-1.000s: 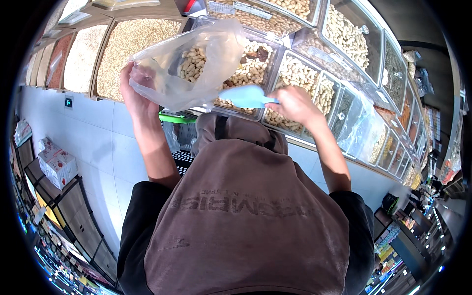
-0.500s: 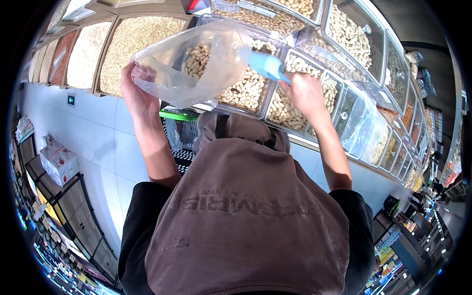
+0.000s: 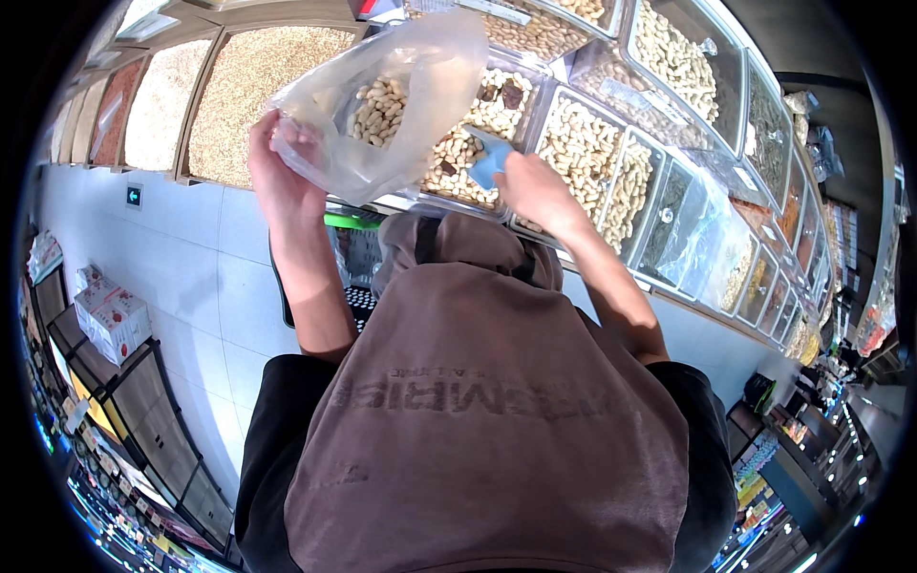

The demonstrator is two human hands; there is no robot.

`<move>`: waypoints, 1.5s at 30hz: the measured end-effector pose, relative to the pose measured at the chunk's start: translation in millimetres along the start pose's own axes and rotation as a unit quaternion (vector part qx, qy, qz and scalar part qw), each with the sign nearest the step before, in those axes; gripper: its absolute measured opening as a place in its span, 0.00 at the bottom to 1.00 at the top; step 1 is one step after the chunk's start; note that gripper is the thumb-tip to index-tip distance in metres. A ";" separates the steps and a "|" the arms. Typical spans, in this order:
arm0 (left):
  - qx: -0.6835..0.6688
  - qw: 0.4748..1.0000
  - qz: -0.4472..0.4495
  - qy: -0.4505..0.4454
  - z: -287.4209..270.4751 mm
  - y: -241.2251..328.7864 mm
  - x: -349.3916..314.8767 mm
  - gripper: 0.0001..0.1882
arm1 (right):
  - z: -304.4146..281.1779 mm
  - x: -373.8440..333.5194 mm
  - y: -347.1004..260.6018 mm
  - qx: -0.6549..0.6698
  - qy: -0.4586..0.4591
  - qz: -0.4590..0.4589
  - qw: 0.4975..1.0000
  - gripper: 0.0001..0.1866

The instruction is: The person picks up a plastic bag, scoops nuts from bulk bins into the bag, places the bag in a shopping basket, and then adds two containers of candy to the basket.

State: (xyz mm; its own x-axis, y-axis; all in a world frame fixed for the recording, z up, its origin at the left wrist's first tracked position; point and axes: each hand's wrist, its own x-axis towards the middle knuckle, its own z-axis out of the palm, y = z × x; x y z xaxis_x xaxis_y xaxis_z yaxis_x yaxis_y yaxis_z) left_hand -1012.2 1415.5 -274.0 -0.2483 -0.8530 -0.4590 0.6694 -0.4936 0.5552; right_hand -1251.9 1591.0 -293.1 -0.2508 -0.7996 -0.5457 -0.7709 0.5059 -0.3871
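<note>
My left hand [image 3: 287,170] is closed on the edge of a clear plastic bag [image 3: 444,67], which is held wide. Inside or seen through the bag are pale peanuts in the shell [image 3: 379,113]. My right hand [image 3: 535,191] grips a light-blue scoop [image 3: 491,162], its blade down among the peanuts [image 3: 458,148] of a clear bin, just right of the bag. A few dark brown pieces [image 3: 512,96] lie among the nuts in that bin. The scoop's handle is mostly hidden in my fingers.
Another peanut bin [image 3: 581,129] adjoins on the right, with more lidded clear bins [image 3: 683,72] behind. Wooden-framed grain bins [image 3: 263,81] stand at left. Below the counter is a basket with a green edge [image 3: 349,221]. A white box [image 3: 113,315] sits at far left.
My right hand has brought the scoop left and down from above the right-hand bin into the middle bin's peanuts. My left hand and the bag have shifted slightly.
</note>
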 end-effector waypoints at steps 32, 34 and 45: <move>0.274 0.941 0.188 -0.063 28.0 -11.7 -31.0 0.05 | 46.7 -69.7 62.4 0.604 0.107 0.026 0.789 0.16; 0.287 0.936 0.187 -0.081 35.7 -17.3 -40.2 0.07 | 28.3 -81.6 67.8 0.591 0.136 -0.014 0.795 0.15; 0.258 0.942 0.198 -0.087 46.9 -42.0 -59.3 0.03 | -106.3 -119.6 0.6 0.297 0.248 -0.169 0.906 0.14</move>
State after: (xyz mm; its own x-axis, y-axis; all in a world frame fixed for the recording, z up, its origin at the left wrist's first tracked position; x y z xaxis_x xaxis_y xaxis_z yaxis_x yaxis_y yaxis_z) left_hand -1058.4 1478.9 -237.5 -0.1920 -0.9801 -0.0502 0.3160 -0.1102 0.9423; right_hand -1284.6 1652.6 -149.0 -0.4047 -0.9142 0.0237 -0.4384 0.1712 -0.8823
